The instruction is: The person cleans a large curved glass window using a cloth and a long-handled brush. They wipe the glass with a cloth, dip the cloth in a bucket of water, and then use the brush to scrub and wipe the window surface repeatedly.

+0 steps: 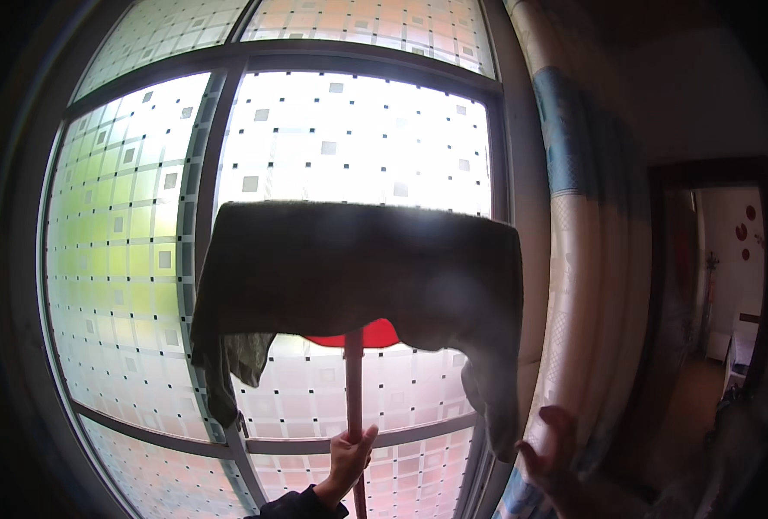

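Observation:
My left hand (pixel 350 459) is closed around a reddish-brown pole (pixel 354 396), which stands nearly upright before the window. A dark cloth (pixel 364 272) hangs draped over the pole's top end, with its two sides drooping lower than its middle. Part of a red piece (pixel 381 333) shows below the cloth's lower edge, around the pole; the rest of it is hidden. My right hand (pixel 549 447) is raised near the cloth's lower right corner, thumb and fingers apart. Whether the thumb touches that corner cannot be told.
A large framed window (pixel 358 143) with patterned frosted panes rises behind the cloth. Beside it on the right hangs a long cream and blue curtain (pixel 575 272). Farther right, a dark door frame (pixel 708 170) opens on another room, where a coat stand (pixel 710 266) is seen.

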`<state>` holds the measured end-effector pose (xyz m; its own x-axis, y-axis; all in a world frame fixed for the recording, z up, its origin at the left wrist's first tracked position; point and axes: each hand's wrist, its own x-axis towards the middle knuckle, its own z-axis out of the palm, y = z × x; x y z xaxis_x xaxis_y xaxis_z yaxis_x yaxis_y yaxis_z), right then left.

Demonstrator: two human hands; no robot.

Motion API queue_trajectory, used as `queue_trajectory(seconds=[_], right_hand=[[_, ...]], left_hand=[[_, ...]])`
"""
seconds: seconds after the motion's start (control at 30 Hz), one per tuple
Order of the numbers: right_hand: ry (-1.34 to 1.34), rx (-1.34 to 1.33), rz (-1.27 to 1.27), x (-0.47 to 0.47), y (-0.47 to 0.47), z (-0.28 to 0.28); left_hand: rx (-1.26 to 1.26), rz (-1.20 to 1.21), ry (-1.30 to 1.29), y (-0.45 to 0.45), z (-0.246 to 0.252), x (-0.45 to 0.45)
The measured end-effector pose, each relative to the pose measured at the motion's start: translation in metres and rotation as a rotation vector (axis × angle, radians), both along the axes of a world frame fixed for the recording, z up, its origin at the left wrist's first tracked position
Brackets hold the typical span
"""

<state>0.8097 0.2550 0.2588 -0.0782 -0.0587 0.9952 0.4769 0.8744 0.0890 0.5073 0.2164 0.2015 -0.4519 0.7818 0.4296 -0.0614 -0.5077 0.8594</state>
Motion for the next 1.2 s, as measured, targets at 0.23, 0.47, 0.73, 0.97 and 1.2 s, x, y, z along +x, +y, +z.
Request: queue_trajectory(seconds=[0.23, 0.47, 0.73, 0.97, 1.2], right_hand=[[-0.326, -0.438, 0.452, -0.114, -0.001, -0.067], [-0.121, -0.398, 0.597, -0.119, -0.011, -0.04], [-0.17, -0.386, 0.62, -0.061, -0.059, -0.039], [-0.212, -0.363, 0.464, -0.041, -0.075, -0.047], [-0.154, -0.355, 0.336, -0.083, -0.093, -0.052]], left_hand=[[0.205, -0.122, 0.152, 0.019, 0.216, 0.048], [0.318, 0.093, 0.244, 0.044, 0.335, 0.055], [0.328, 0.076, 0.263, 0.033, 0.413, 0.042], [0.397, 0.095, 0.264, 0.024, 0.453, -0.002], [0.418, 0.231, 0.416, 0.015, 0.457, -0.033]])
